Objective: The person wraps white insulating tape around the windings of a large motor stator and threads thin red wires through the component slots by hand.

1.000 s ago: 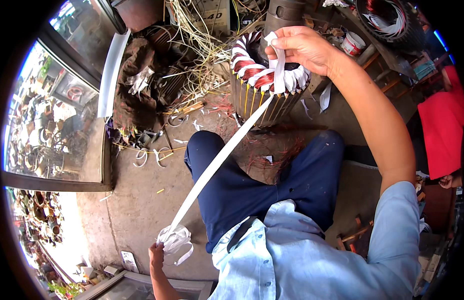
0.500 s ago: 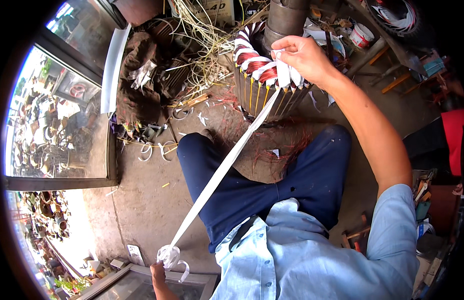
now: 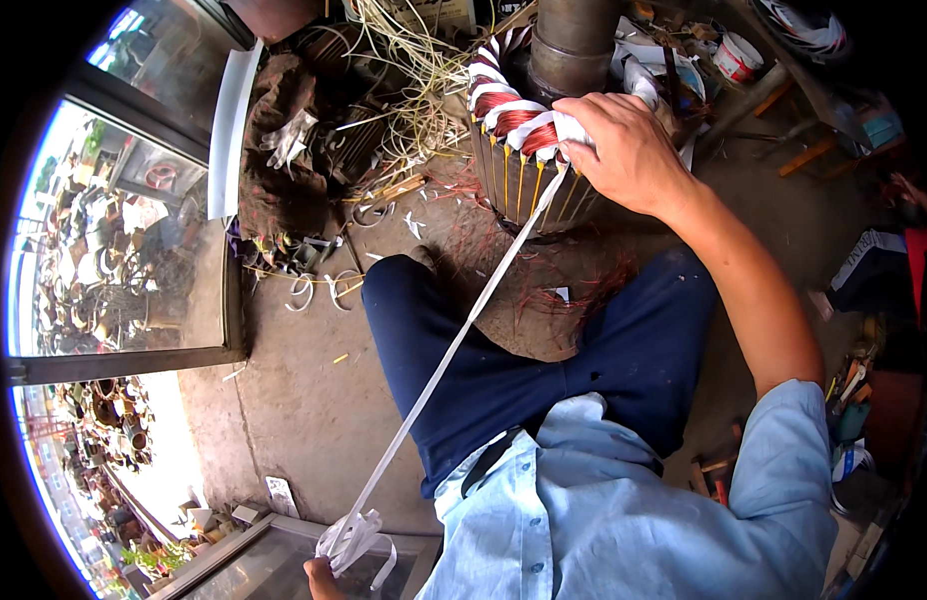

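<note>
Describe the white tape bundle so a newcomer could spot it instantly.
Find the dark ribbed metal cylinder, rimmed in red and white, at top centre. Follow the long white tape strip down-left across navy cloth trousers to the looped white tape bundle. Unlike the small white scraps on the floor, it meets that strip.

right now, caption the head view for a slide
White tape runs from left hand to stator windings under right hand.

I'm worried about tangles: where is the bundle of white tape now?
In the head view, the bundle of white tape is at the lower left, held by the left hand, its strip running to the windings by the right hand.
</note>
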`<state>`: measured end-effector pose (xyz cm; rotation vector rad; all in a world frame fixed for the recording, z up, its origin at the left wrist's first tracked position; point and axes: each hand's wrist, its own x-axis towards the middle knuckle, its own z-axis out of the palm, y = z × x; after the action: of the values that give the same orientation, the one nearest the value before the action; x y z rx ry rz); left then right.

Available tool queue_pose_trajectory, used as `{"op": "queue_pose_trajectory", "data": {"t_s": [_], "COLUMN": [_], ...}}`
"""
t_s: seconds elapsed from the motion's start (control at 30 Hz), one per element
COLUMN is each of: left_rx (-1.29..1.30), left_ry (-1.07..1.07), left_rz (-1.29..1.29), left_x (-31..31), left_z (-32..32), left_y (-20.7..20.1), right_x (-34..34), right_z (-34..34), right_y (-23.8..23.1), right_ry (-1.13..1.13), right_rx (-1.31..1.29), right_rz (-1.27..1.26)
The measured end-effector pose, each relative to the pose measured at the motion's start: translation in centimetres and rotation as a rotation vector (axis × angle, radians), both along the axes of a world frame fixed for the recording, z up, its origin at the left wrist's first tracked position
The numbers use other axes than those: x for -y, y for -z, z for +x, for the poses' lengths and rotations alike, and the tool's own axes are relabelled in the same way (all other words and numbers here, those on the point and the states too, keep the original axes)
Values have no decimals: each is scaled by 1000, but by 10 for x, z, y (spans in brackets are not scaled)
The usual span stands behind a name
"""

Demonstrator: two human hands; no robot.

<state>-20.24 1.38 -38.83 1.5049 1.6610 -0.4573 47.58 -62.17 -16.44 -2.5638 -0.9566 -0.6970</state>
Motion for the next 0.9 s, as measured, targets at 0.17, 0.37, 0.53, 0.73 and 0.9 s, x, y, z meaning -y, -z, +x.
{"op": "queue_pose_trajectory", "data": {"t_s": [0.17, 0.37, 0.53, 0.73, 0.9], "left_rx": [-158, -367, 186, 503, 159], "left_ry": [203, 807, 783, 906, 1151], "left_rz": [188, 695, 663, 650, 795], "left_x": [-35, 61, 109, 196, 196], "left_z": [-26, 199, 287, 377, 404], "left_y": [9, -51, -81, -141, -159], "right_x": [-11, -23, -67, -133, -150], "right_z": [-5, -44, -90, -159, -176], "right_y": [10, 17, 36, 42, 42], "right_ry": [46, -79, -281, -545, -592], "right_rx": [59, 137, -48, -281, -336], "right_rz": [24, 137, 216, 410, 423]}}
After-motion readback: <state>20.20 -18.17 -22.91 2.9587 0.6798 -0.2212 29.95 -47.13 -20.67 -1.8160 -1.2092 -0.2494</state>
